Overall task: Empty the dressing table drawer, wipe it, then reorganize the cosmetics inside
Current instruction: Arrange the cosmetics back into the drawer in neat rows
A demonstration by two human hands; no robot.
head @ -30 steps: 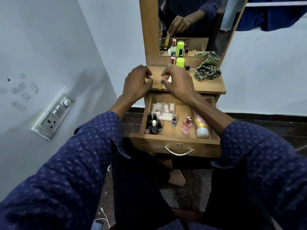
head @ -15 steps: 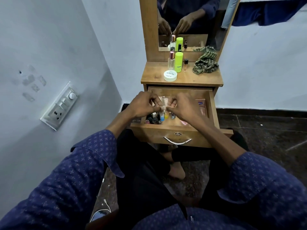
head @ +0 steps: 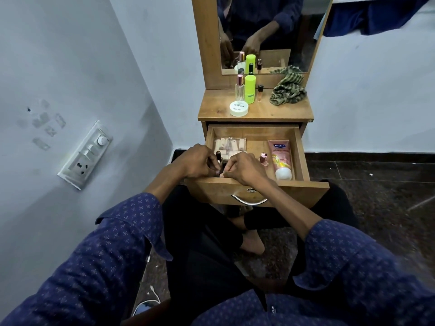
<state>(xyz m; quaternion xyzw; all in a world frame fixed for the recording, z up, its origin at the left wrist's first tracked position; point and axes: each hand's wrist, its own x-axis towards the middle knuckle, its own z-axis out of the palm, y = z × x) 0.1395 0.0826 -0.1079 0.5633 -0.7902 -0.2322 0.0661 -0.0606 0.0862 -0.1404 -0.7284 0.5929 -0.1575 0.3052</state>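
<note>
The wooden drawer (head: pixel 259 191) is pulled out below the dressing table top (head: pixel 216 111). Inside lie a clear lipstick case (head: pixel 230 144) at the back left, a pink perfume bottle (head: pixel 263 159) in the middle and a pink lotion tube (head: pixel 281 158) on the right. Both hands are in the front left corner among small nail polish bottles (head: pixel 54 158), most of which they hide. My left hand (head: pixel 196 162) and my right hand (head: pixel 242 168) have their fingers pinched on those bottles.
On the top stand a white round jar (head: pixel 239 108), a clear perfume bottle (head: pixel 239 89), a neon green bottle (head: pixel 250 89), a small vial (head: pixel 260 92) and a striped green cloth (head: pixel 288 91). A mirror (head: pixel 268 31) rises behind. A switch panel (head: pixel 86 155) hangs on the left wall.
Both hands came down from the table top into the drawer and settled at its front left corner among the small bottles. The view tilted down slightly.
</note>
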